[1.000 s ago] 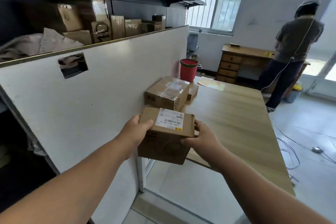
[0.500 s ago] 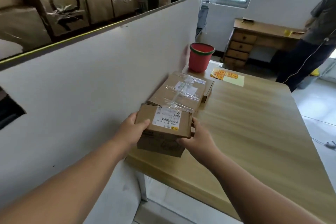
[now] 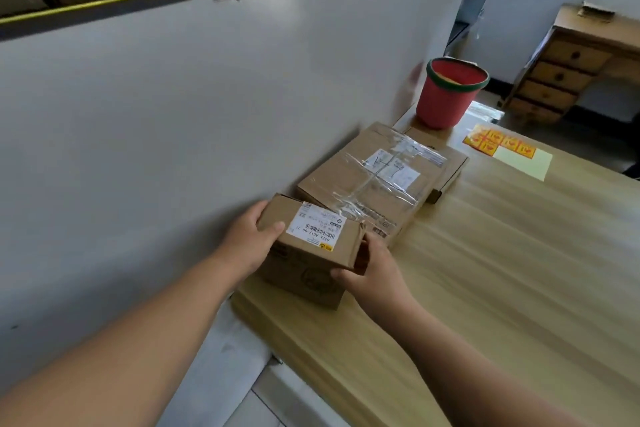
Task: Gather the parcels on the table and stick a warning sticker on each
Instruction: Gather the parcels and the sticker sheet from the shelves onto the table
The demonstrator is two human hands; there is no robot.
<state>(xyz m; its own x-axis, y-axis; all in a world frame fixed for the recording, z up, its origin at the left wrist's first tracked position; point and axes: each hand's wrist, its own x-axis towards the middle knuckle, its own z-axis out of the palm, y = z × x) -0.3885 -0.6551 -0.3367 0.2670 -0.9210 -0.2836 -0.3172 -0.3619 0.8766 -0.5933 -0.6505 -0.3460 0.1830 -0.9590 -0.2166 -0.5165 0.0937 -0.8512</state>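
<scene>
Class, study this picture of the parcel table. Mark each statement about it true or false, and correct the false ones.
1. The left hand and the right hand both hold the small parcel. True.
2. The red bucket lies tipped on its side. False: it stands upright at the far end of the table.
3. The sticker sheet lies on the table, apart from the parcels. True.
4. The large taped parcel rests on top of the small parcel. False: it sits on the table just behind it.
</scene>
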